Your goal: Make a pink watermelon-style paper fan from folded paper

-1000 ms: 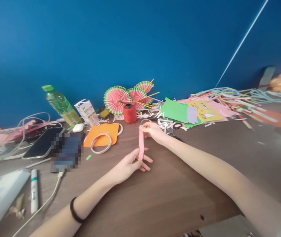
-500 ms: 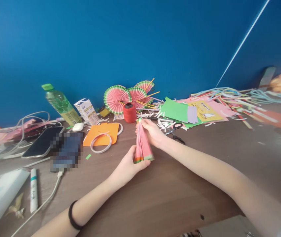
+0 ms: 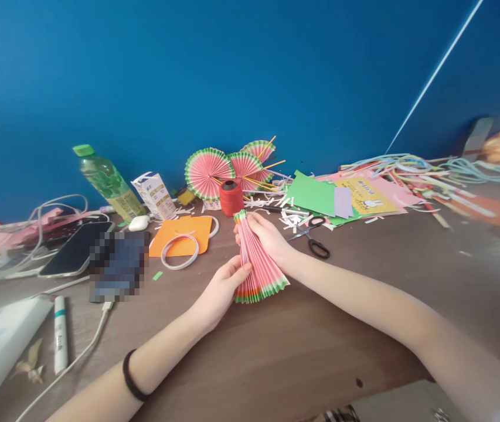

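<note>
Two hands on one pleated paper piece [image 3: 262, 272], pink w/ green at both ends, held in front of wearer above the surface [image 3: 342, 334]. Narrow end points away, twd red spool [image 3: 231, 200]; wide end splays nearer wearer. Can't tell if lower edge touches down.

L hand [image 3: 221, 287]: pinching L side of pleats, thumb on front face, other fingers mostly hidden behind. R hand [image 3: 269, 237]: closed on narrow end from R side, a few fingertips showing past far edge. Pressure not readable.

Step in hand (my read): spreading folds into a fan w/ one end gathered. Only part done: R folds wider apart, L folds packed tight. Next move prob. calls for R hand holding narrow end bunched, L hand easing folds apart evenly; hard pull cd crease or tear paper.

Nearby: spool just beyond narrow end; scissors [image 3: 308, 232] on surface, R of R hand; white paper strips [image 3: 293, 221] scattered nr them. To L, tape ring [image 3: 180, 267] partly over orange paper [image 3: 179, 226]. Round pleated fans [image 3: 208, 170], similar colours, behind spool, blue wall [image 3: 232, 70] beyond.
</note>
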The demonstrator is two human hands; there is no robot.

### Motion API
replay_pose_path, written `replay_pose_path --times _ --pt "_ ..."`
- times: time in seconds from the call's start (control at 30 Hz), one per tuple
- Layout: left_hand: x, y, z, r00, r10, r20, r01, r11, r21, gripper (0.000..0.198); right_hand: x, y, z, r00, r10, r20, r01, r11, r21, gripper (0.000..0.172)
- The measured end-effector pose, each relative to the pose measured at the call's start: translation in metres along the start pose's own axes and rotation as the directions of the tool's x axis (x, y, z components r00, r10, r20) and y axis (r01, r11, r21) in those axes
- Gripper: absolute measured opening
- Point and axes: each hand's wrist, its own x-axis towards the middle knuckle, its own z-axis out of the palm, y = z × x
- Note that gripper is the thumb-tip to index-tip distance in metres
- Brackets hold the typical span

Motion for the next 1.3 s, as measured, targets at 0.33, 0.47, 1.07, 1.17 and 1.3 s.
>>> replay_pose_path --times 0.33,0.47,1.07,1.17,1.3 --pt "0.001 -0.005 -0.001 0.996 0.062 0.061 -0.072 0.984 0.165 0.038 -0.005 0.008 0.006 0.993 0.117 -0.027 -0.12 0.965 -0.232 0.058" --pt "-0.002 0.0 0.0 0.996 0.062 0.067 -0.079 0.952 0.297 0.036 -0.008 0.012 0.008 0.989 0.137 -0.054 -0.147 0.937 -0.317 0.066" --pt "-0.009 0.001 0.004 0.997 0.048 0.067 -0.074 0.885 0.459 0.041 -0.02 0.016 0.014 0.983 -0.18 -0.038 0.143 0.876 -0.46 0.043" --pt "-0.008 -0.001 0.003 0.998 0.06 0.003 -0.054 0.865 0.499 0.029 -0.018 0.015 0.014 0.98 -0.194 -0.046 0.147 0.86 -0.488 0.043" --pt "-0.005 -0.006 0.002 0.999 0.041 0.012 -0.042 0.913 0.406 0.021 -0.016 0.015 0.011 0.987 -0.146 -0.061 0.1 0.874 -0.476 0.045"
